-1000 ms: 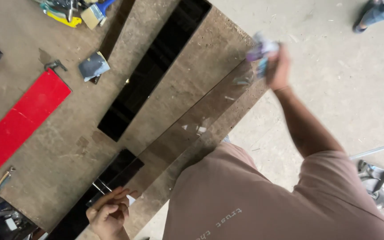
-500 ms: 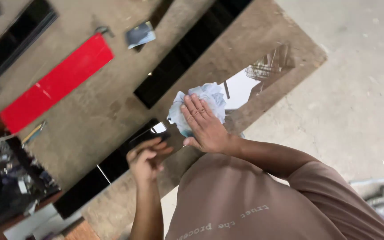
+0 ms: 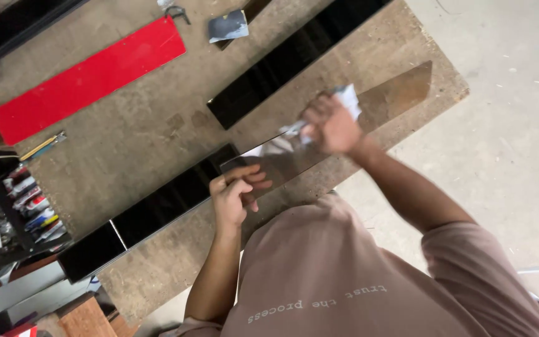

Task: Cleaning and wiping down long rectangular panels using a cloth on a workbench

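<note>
Glass strip point(image 3: 344, 131): a long, narrow, see-through pane lies flat on the worn wooden workbench point(image 3: 132, 131), running from your left hand out toward the far right corner of the bench, close to the near edge. Your right hand point(image 3: 332, 125) is closed around a crumpled white paper wad point(image 3: 347, 100) and presses it onto the strip near its middle; the hand is blurred, so you cannot tell the exact finger positions. Your left hand point(image 3: 235, 193) rests on the near end of the strip, fingers loosely curled with the tips on the glass, holding nothing.

Just beside your left hand, a long black strip point(image 3: 151, 209) continues along the same line toward the left edge of the bench. A second black strip point(image 3: 282, 62) lies roughly parallel, farther from you. Beyond it, a red strip point(image 3: 88, 78) lies flat, well apart from the glass. A small grey sheet of paper point(image 3: 227, 26) sits near the far edge. Left of the bench, a tray of small tubes and tools point(image 3: 26, 206) stands at a lower level.
</note>
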